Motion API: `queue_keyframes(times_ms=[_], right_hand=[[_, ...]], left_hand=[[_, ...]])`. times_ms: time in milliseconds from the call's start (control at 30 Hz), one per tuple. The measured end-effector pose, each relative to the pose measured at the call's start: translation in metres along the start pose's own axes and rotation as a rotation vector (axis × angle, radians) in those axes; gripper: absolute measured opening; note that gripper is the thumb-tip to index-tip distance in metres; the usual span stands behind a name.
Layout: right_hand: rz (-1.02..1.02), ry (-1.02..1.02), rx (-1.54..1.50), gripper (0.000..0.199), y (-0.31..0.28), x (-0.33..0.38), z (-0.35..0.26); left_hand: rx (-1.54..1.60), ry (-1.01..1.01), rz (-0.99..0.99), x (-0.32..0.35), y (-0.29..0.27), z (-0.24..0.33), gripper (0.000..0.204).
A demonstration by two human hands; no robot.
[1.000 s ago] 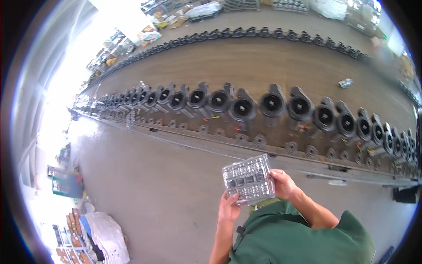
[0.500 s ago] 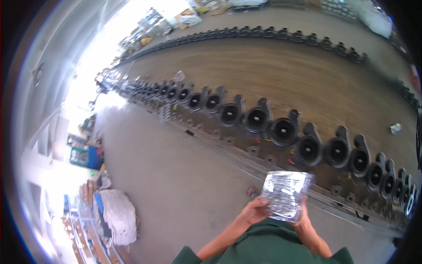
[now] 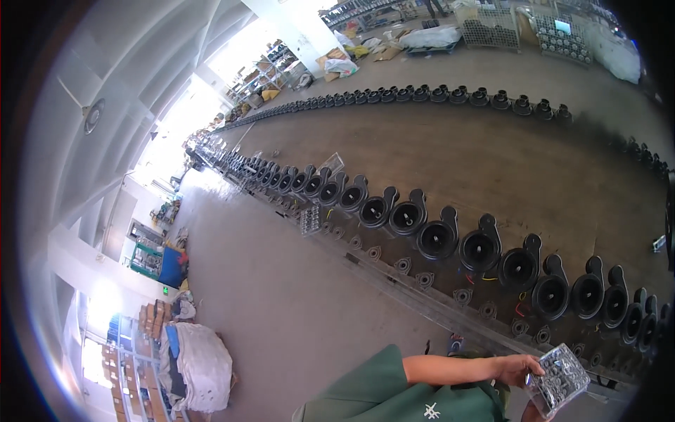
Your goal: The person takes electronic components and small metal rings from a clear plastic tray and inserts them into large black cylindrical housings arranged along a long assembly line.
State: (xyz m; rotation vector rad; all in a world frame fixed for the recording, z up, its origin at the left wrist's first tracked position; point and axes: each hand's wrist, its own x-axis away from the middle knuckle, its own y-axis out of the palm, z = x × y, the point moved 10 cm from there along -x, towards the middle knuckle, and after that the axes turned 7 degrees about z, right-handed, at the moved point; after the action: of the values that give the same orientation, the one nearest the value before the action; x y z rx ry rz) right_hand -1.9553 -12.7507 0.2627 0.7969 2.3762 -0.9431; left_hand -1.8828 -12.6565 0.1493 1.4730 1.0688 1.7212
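At the lower right, by the near edge of a long brown table [image 3: 450,158], a clear plastic tray [image 3: 560,380] is tilting in the hands of a person wearing a green top [image 3: 365,387]. The left hand [image 3: 520,370] is pinching the tray's left edge; the right hand [image 3: 532,413] is showing only partly beneath it, so its grip cannot be told. Shiny shapes are filling the tray, too small to make out. It is probably light, thin-walled, slick and a little springy, calling for a hold on opposite rims, kept level. Along the table, black round housings [image 3: 519,268] are standing in a row, with small ring-shaped parts [image 3: 424,280] lying nearer the edge and another clear tray [image 3: 310,220] resting farther left. Beyond, grey floor [image 3: 281,309] is stretching towards boxed shelves [image 3: 116,380], a cloth-covered stack [image 3: 204,362] and wire cages [image 3: 490,28].
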Motion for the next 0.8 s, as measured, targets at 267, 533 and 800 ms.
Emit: queue_keyframes(times_ms=[267,533,800], right_hand=[[0.253,1.117,-1.18,0.056,0.011,0.04,0.064],[-0.034,1.328,-0.924,0.028,-0.005,0.101,0.15],[0.0,1.14,-0.552,0.018,0.027,0.117,0.206]], left_hand=[[-0.351,0.048,-0.009,-0.012,-0.008,0.023,0.016],[-0.382,-0.184,0.055,-0.061,-0.066,0.005,0.046],[-1.885,0.815,0.463,-0.12,-0.009,0.121,0.05]])
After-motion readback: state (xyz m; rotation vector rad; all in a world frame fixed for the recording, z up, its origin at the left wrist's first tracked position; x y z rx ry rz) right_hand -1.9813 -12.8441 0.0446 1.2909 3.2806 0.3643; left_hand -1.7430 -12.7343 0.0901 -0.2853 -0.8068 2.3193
